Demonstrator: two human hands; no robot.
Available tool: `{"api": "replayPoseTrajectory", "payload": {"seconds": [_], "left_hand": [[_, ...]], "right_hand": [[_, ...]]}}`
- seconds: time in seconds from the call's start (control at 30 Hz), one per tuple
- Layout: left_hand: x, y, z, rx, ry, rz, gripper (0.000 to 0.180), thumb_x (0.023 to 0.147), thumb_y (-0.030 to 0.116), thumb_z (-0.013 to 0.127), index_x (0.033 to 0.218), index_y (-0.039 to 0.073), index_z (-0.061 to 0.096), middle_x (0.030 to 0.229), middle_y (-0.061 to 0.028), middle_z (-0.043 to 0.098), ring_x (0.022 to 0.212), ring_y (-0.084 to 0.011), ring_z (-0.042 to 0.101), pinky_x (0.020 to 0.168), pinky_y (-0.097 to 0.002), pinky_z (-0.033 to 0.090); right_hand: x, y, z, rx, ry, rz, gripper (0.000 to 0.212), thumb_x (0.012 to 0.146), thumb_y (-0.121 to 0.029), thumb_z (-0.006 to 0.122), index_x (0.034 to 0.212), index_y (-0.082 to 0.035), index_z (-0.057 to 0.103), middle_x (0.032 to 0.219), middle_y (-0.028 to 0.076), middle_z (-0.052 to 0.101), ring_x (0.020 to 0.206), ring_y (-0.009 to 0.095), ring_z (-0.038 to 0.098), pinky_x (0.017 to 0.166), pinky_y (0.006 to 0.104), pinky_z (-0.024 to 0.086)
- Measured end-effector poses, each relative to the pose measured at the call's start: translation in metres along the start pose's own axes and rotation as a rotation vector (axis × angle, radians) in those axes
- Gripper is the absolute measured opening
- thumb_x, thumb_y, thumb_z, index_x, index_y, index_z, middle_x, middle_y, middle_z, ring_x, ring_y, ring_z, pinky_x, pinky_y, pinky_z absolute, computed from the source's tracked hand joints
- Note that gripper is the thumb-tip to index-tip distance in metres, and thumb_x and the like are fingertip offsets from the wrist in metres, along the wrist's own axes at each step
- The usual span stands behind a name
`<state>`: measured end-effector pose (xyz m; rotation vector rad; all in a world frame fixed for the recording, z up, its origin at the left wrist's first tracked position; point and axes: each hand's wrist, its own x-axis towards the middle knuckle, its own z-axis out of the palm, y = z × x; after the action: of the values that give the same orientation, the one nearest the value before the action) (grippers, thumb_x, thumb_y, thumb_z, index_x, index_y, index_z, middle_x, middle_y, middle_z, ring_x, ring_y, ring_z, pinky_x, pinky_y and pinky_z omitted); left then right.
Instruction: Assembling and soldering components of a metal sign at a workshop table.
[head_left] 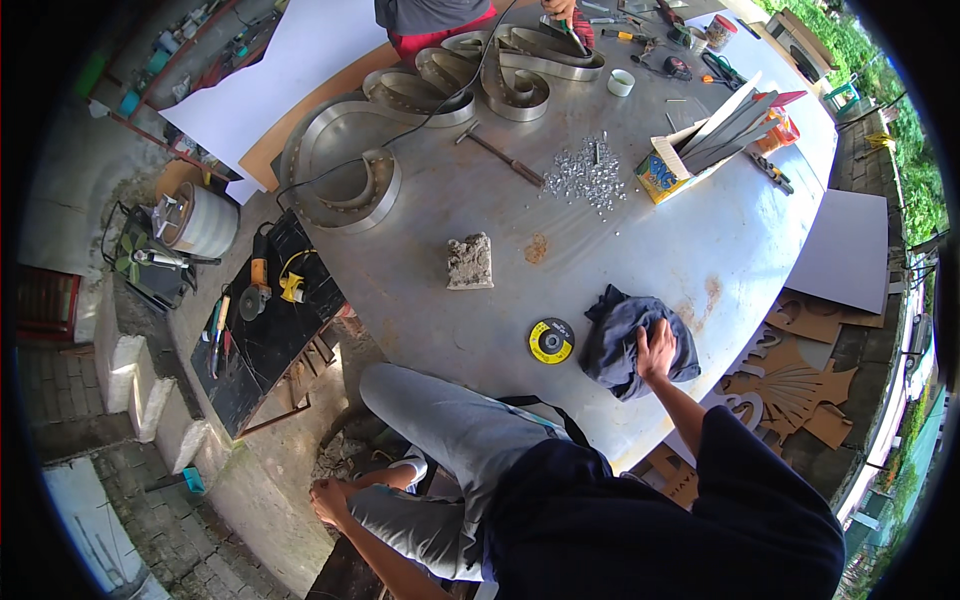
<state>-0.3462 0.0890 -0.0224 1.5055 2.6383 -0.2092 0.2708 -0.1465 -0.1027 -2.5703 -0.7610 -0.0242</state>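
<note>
My right hand [656, 350] presses down on a crumpled dark cloth [618, 345] at the table's near right edge, its fingers bent into the folds. The cloth hides whatever lies under it. Just left of it lies a round black and yellow grinding disc [551, 341], flat on the metal table [420, 290]. My left hand [330, 502] rests at my knee, off the table, fingers curled together. Nothing shows in it. Beyond the disc sits a rough whitish block [470, 262]. Farther off lie a hammer [505, 160] and a pile of small shiny metal pieces [588, 178].
Curved metal letter shapes [345, 190] stand at the far left, where another person's hand [560, 10] holds a tool. A box of metal strips [680, 170] stands far right. An angle grinder [257, 280] lies on a low black table [270, 335]. Cut cardboard [790, 375] lies right.
</note>
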Motion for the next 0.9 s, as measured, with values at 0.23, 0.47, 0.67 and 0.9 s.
{"api": "replayPoseTrajectory", "payload": {"seconds": [0.23, 0.47, 0.67, 0.9], "left_hand": [[0.002, -0.007, 0.003, 0.028, 0.000, 0.005, 0.030, 0.079, 0.038, 0.055, 0.094, 0.016, 0.068, 0.096, -0.0085, 0.064, 0.089, -0.0317, 0.062, 0.074, -0.0451, 0.048], [0.000, -0.004, 0.000, 0.005, -0.009, 0.004, 0.030, 0.079, 0.039, 0.057, 0.094, 0.016, 0.068, 0.096, -0.0088, 0.064, 0.089, -0.0319, 0.061, 0.073, -0.0456, 0.048], [0.004, -0.008, 0.005, -0.021, 0.014, -0.011, 0.028, 0.079, 0.038, 0.059, 0.090, 0.015, 0.069, 0.093, -0.0086, 0.065, 0.087, -0.0319, 0.062, 0.072, -0.0457, 0.048], [0.004, -0.007, 0.002, -0.023, -0.036, -0.015, 0.031, 0.075, 0.036, 0.057, 0.099, 0.019, 0.068, 0.099, -0.0101, 0.065, 0.092, -0.0331, 0.061, 0.076, -0.0471, 0.049]], "right_hand": [[0.000, -0.001, -0.001, 0.003, -0.010, 0.002, 0.035, 0.085, -0.034, 0.049, 0.090, -0.001, 0.041, 0.087, 0.019, 0.048, 0.085, 0.038, 0.049, 0.077, 0.0429, 0.037], [0.000, 0.001, -0.001, -0.014, -0.023, 0.012, 0.035, 0.085, -0.034, 0.049, 0.090, -0.001, 0.041, 0.086, 0.019, 0.048, 0.084, 0.038, 0.049, 0.077, 0.0434, 0.037], [0.000, -0.002, -0.001, 0.003, 0.000, 0.002, 0.035, 0.085, -0.035, 0.050, 0.089, -0.001, 0.041, 0.086, 0.019, 0.048, 0.084, 0.038, 0.049, 0.077, 0.0432, 0.037], [0.001, -0.001, -0.001, -0.005, -0.020, 0.018, 0.035, 0.085, -0.034, 0.050, 0.089, -0.001, 0.041, 0.086, 0.019, 0.049, 0.085, 0.038, 0.049, 0.078, 0.0432, 0.037]]}}
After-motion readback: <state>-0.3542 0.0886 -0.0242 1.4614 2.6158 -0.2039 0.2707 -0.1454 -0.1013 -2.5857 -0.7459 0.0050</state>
